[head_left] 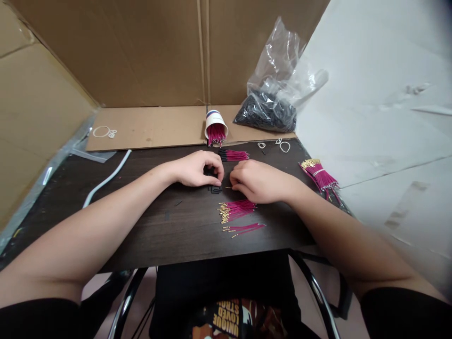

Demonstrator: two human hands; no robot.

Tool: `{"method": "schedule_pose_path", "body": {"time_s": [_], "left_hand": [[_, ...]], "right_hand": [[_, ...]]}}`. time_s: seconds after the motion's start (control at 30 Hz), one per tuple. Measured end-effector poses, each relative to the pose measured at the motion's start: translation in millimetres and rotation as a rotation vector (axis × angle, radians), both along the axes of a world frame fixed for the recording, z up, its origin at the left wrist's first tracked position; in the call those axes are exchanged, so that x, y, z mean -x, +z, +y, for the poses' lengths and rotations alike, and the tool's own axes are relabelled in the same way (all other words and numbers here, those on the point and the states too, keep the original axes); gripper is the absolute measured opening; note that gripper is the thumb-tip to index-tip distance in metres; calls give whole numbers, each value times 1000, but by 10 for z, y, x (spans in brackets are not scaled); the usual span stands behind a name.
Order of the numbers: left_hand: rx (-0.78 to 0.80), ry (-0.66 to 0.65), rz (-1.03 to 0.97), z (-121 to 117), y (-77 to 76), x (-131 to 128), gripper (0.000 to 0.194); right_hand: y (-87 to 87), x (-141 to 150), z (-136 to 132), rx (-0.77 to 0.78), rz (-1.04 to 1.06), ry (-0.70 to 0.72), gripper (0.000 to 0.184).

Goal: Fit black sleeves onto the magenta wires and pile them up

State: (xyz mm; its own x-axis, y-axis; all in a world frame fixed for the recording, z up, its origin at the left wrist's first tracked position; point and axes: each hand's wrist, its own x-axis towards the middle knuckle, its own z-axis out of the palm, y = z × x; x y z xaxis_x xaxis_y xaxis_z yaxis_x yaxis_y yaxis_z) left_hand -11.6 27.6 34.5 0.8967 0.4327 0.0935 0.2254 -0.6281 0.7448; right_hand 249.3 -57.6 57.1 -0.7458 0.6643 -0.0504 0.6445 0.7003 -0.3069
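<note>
My left hand (199, 168) is curled, thumb and fingertips drawn together over a small pile of short black sleeves (215, 190); anything in the pinch is too small to make out. Facing it, my right hand (259, 181) is closed on a wire whose gold terminal (228, 188) pokes out toward the left. Just beyond both hands lies a bundle of magenta wires with black-covered ends (236, 155). Nearer to me are a pile of magenta wires with bare gold terminals (238, 210) and a few more loose wires (247, 229).
A white paper cup (216, 117) full of magenta wires lies tipped on a cardboard strip (151, 127). Behind right stands a clear bag of black sleeves (268, 110). A banded wire bundle (319, 174) rests at the right edge. Rubber bands (284, 146) and a pale tube (106, 181) lie about.
</note>
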Motion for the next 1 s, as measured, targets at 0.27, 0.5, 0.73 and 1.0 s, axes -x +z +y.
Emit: {"method": "schedule_pose_path", "body": {"time_s": [0.27, 0.5, 0.73, 1.0], "left_hand": [[6, 27, -51, 11, -74, -18, 14], [-19, -1, -27, 26, -74, -9, 15], [-27, 11, -11, -52, -37, -57, 10], [-45, 48, 7, -135, -54, -112, 14]], "right_hand": [[-18, -82, 74, -115, 57, -94, 13], [-117, -175, 228, -170, 300, -266, 9], [-206, -125, 278, -143, 471, -274, 15], [-199, -140, 291, -131, 488, -338, 17]]}}
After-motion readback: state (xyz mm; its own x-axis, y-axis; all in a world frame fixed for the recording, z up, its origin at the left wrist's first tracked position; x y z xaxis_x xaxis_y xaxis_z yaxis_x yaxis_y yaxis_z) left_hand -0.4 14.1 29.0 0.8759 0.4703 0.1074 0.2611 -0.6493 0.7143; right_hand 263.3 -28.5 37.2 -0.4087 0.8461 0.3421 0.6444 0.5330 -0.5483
